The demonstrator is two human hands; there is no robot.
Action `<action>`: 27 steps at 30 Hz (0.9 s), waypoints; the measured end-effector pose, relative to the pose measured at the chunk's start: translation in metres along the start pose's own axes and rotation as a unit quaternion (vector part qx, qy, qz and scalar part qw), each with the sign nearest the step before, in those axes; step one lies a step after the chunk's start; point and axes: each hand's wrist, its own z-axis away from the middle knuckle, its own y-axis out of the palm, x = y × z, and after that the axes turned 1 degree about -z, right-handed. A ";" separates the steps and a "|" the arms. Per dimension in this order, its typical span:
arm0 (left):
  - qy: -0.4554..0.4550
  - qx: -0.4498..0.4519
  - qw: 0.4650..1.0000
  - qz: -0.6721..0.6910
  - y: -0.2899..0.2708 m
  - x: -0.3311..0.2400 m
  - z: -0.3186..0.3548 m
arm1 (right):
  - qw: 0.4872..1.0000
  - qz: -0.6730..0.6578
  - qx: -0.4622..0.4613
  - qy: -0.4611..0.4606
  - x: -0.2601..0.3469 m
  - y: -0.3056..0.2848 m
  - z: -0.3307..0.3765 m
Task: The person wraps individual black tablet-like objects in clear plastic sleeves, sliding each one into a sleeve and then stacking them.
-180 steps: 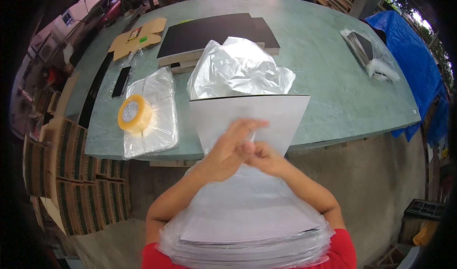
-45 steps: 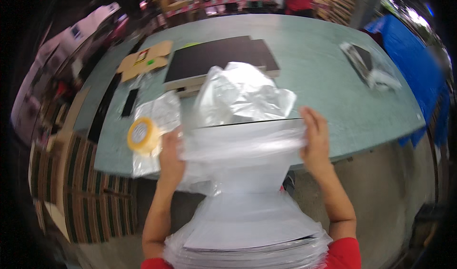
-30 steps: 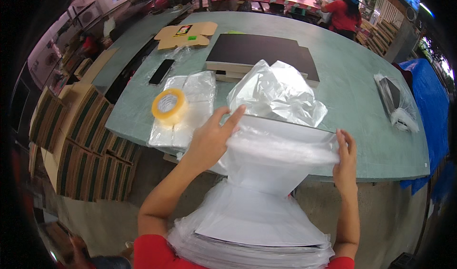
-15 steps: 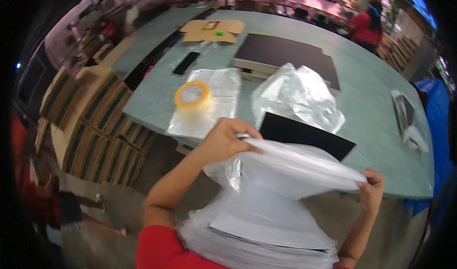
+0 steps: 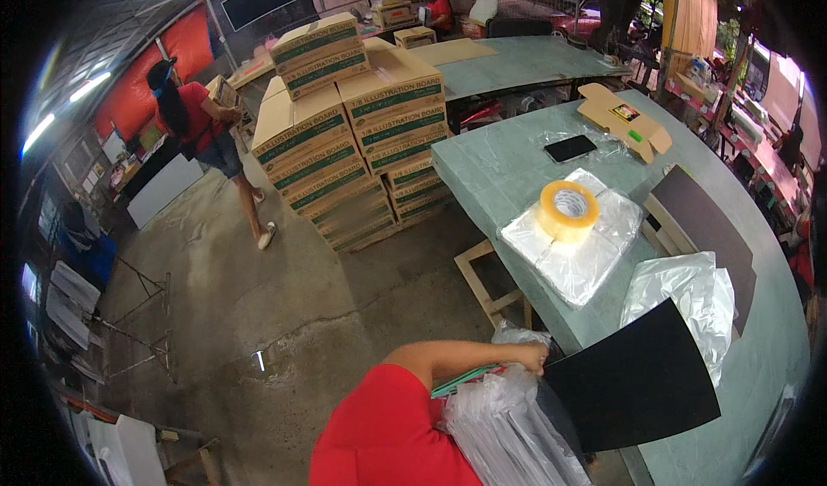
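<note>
My left hand point(image 5: 532, 357) is closed at the upper edge of a plastic-wrapped stack of sheets point(image 5: 504, 426), which sits in front of my red-sleeved body. Its fingertips are partly hidden. Right beside that hand, a black sheet point(image 5: 642, 383) slants over the near edge of the green table point(image 5: 482, 163). My right hand is out of the picture. Beyond the black sheet lies crumpled clear plastic point(image 5: 663, 288). A roll of yellowish tape point(image 5: 570, 230) rests on a flat pile of clear plastic bags point(image 5: 586, 272).
A phone-like black slab point(image 5: 570, 148), an unfolded cardboard box point(image 5: 616, 123) and dark boards point(image 5: 711, 228) lie farther along the table. Stacked cartons point(image 5: 345, 133) stand left of it, near a wooden stand point(image 5: 482, 284). Another person point(image 5: 198, 124) walks at the left.
The view has swung left, bringing the cartons and walking person into fuller sight. My right hand, earlier gripping the wrapped stack's far corner, has left the picture. My left hand stays at the stack.
</note>
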 end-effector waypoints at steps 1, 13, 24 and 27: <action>0.062 -0.098 0.977 -0.180 -0.002 -0.002 0.001 | 1.000 0.015 0.015 0.009 0.004 0.002 -0.002; 0.264 0.316 0.904 0.113 -0.010 -0.154 0.024 | 0.997 0.065 0.049 0.018 -0.035 0.008 0.000; 0.231 0.059 0.915 0.326 -0.093 -0.255 -0.038 | 0.924 -0.089 -0.285 -0.238 0.059 0.001 -0.026; 0.179 0.105 0.901 0.382 -0.100 -0.247 -0.034 | 0.920 -0.106 -0.270 -0.262 0.058 0.001 -0.001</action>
